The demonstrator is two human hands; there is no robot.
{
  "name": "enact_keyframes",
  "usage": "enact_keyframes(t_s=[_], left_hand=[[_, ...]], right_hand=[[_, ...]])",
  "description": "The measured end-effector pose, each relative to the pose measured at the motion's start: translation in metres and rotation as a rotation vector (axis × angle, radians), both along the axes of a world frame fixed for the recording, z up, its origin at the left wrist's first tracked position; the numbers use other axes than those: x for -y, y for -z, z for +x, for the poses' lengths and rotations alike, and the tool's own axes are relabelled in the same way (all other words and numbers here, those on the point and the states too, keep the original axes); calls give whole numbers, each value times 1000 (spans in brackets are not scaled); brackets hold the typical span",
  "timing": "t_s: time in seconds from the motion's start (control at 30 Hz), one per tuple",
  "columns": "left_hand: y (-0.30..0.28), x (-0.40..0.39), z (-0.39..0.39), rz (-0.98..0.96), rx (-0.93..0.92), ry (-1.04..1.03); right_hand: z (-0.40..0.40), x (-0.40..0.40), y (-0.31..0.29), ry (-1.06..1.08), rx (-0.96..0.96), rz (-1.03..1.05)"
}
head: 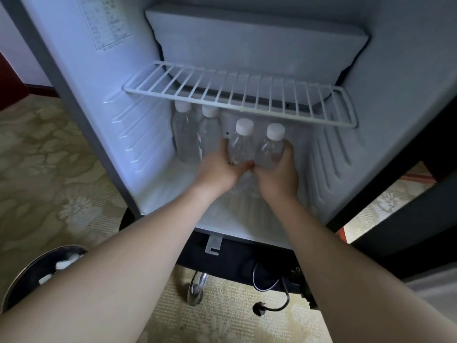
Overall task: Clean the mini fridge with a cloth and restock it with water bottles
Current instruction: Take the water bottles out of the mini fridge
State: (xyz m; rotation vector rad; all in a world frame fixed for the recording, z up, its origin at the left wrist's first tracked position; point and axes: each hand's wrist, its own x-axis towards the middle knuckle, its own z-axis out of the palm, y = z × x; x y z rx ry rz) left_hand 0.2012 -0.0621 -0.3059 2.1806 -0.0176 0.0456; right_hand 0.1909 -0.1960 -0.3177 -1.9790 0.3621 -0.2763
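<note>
Two clear water bottles with white caps — one [241,144] in my left hand [220,169], the other [270,148] in my right hand [278,175] — stand side by side, touching, on the floor of the open mini fridge [103,100], below its wire shelf [239,95]. Each hand's fingers curl round its bottle's lower body, thumbs meeting between them. Two more capped bottles [195,134] stand upright at the back left. Outside, a round bin [37,276] sits on patterned carpet [44,149] — a black power cord [272,300] lies loose beneath.
</note>
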Motion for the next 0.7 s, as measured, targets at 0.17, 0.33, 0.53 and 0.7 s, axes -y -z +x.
enact_keyframes(t_s=[0.17,0.33,0.53,0.7], left_hand=[[8,0,-31,-22,-11,28],[3,7,-71,10,17,-46],[-6,10,-126,8,-18,-125],[-22,5,-183,-48,-18,-189]], right_hand=[[-34,9,0,-58,-24,-5],[-68,9,-5,-56,-92,8],[-119,12,-19,-110,-146,-17],[-167,18,-44,-232,-143,-121]])
